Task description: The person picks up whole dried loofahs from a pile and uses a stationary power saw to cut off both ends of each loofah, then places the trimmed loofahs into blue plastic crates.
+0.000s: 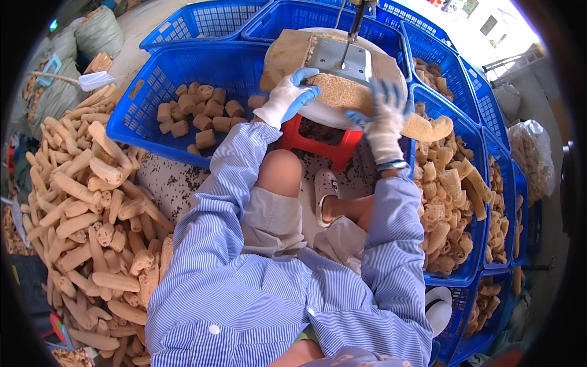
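The long, tan, rough loofah [340, 92] seems to run sideways from the blue-and-white-gloved left hand [286, 98], whose grip I can't tell, to past the matching right hand [384, 119], nearer its middle and spread wide.

Set at head height, the wide fisheye view looks steeply down and forward, with the shirt [244, 300] nearest, filling the bottom centre of the frame. The left hand [287, 99] and right hand [384, 119] lie farther off, at upper centre, while blue crates [183, 67] bend along the upper and right sides toward the round rim, where the corners go black.
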`<action>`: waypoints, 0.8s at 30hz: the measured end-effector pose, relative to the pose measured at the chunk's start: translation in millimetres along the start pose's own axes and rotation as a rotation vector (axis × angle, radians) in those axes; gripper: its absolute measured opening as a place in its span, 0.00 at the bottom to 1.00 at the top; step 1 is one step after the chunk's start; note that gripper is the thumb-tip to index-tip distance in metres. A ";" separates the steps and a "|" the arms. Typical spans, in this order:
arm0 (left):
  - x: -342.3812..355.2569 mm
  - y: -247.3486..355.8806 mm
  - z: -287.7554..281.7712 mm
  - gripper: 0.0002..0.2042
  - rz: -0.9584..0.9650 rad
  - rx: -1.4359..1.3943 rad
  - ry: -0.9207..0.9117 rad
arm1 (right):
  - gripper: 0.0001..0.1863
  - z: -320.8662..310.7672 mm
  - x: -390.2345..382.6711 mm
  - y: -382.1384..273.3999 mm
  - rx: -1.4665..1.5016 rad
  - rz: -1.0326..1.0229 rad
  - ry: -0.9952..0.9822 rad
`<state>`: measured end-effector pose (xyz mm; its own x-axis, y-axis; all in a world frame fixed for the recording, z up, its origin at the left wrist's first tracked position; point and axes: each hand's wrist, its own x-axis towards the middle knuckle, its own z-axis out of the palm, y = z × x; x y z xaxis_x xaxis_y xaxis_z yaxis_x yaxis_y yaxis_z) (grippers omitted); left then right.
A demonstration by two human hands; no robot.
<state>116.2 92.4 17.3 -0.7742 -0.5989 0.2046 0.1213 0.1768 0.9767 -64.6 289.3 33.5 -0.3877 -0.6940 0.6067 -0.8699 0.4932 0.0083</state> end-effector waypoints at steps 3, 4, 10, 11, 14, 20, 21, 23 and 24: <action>13.7 -0.7 -1.8 0.23 -0.008 0.274 0.029 | 0.55 -7.2 21.6 -19.6 -0.054 -0.025 -0.198; 19.2 -2.2 -1.9 0.25 0.013 0.385 0.034 | 0.55 -8.8 28.8 -20.7 -0.073 -0.018 -0.245; 50.0 -12.8 0.6 0.40 0.071 0.483 -0.001 | 0.51 -4.1 64.9 -6.9 -0.211 -0.062 -0.400; 53.6 -14.6 3.3 0.40 0.077 0.523 0.034 | 0.52 -0.9 68.8 -5.6 -0.215 -0.067 -0.411; 68.0 -16.3 9.2 0.36 0.191 0.495 0.008 | 0.52 7.3 76.1 0.5 -0.231 -0.095 -0.390; 89.6 -15.3 12.5 0.29 0.096 0.446 -0.003 | 0.53 29.1 84.4 8.6 -0.144 -0.091 -0.225; 92.0 -16.7 13.0 0.28 0.067 0.424 -0.007 | 0.53 33.0 85.4 9.8 -0.145 -0.089 -0.219; 99.0 -21.6 14.6 0.28 0.142 0.380 0.014 | 0.53 39.9 87.2 13.6 -0.135 -0.095 -0.193; 103.0 -25.2 15.8 0.28 0.178 0.357 0.023 | 0.54 43.1 88.5 15.1 -0.158 -0.108 -0.176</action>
<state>23.6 38.6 12.8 -0.7459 -0.5512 0.3740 0.0260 0.5370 0.8432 -125.2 212.8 53.1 -0.3538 -0.8209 0.4483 -0.8561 0.4773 0.1984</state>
